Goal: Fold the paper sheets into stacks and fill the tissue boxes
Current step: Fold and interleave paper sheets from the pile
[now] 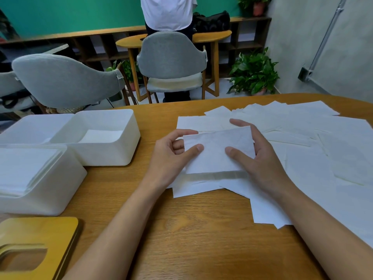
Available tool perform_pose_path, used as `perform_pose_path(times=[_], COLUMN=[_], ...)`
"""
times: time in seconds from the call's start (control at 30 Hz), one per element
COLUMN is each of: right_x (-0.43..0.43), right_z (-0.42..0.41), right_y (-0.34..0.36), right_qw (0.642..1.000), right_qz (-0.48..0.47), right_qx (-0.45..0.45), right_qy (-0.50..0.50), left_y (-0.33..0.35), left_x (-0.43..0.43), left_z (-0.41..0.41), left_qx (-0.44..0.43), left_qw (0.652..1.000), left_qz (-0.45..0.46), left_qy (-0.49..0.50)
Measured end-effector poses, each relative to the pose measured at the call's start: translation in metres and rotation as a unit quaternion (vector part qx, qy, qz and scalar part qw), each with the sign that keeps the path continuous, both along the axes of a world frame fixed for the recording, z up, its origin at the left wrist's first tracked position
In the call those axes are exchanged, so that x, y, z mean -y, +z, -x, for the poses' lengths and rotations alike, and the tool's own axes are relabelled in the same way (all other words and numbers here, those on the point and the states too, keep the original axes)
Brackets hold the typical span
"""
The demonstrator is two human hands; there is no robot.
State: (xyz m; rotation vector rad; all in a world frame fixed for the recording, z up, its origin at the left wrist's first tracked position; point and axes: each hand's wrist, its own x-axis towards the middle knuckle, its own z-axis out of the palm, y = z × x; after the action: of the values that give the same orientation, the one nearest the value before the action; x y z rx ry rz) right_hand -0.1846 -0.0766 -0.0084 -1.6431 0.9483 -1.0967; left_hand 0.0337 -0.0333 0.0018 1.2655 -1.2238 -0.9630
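A folded white paper sheet [217, 151] is held just above the table between both hands. My left hand [171, 153] pinches its left edge between thumb and forefinger. My right hand [256, 156] grips its right edge, thumb on top and fingers behind. Many loose white sheets [314, 150] lie spread under and to the right of it. At the left stand two white tissue boxes: the near box [52, 190] is filled with a stack of folded sheets, and the far box [113, 154] has a few sheets at its bottom.
A yellow wooden lid [38, 237] with an oval slot lies at the near left corner. Beyond the table's far edge stand grey chairs [171, 55], a potted plant [254, 73], and a person in a white shirt [167, 11].
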Motion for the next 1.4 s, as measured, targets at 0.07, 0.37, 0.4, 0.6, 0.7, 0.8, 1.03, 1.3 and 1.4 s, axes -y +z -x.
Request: perform_pose_path(times=[0.07,0.37,0.4,0.6,0.7,0.8,1.03,1.3,1.4], right_x=[0.001,0.003,0.004,0.012,0.015,0.017,0.017,0.014,0.011], right_z=[0.0,0.005,0.006,0.007,0.008,0.011,0.009,0.008,0.009], right_y=[0.001,0.002,0.001,-0.011,-0.014,-0.014,-0.014,-0.012,-0.01], right_qw=[1.0,0.998,0.998,0.997,0.993,0.991,0.99,0.992,0.991], right_qz=[0.023,0.07,0.062,0.028,0.037,0.031,0.035,0.042,0.058], right_qx=[-0.015,0.008,-0.005,-0.058,-0.065,-0.062,-0.089,-0.101,-0.114], right_qy=[-0.01,0.0,0.005,-0.041,-0.095,-0.114,-0.106,-0.061,-0.033], left_y=[-0.001,-0.003,-0.001,-0.012,-0.016,-0.017,-0.014,-0.013,-0.01], left_x=[0.001,0.001,0.0,0.004,0.003,0.003,0.005,0.004,0.002], left_z=[0.0,0.007,0.008,0.001,-0.005,-0.012,-0.016,-0.017,-0.014], left_qx=[-0.004,0.043,0.012,0.244,0.357,0.405,0.443,0.419,0.363], left_qw=[1.0,0.998,1.0,0.965,0.932,0.908,0.887,0.902,0.925], left_qz=[-0.001,-0.011,-0.007,0.083,0.067,0.032,0.059,0.071,0.102], left_qy=[-0.006,0.042,0.026,0.043,-0.017,-0.101,-0.114,-0.072,-0.046])
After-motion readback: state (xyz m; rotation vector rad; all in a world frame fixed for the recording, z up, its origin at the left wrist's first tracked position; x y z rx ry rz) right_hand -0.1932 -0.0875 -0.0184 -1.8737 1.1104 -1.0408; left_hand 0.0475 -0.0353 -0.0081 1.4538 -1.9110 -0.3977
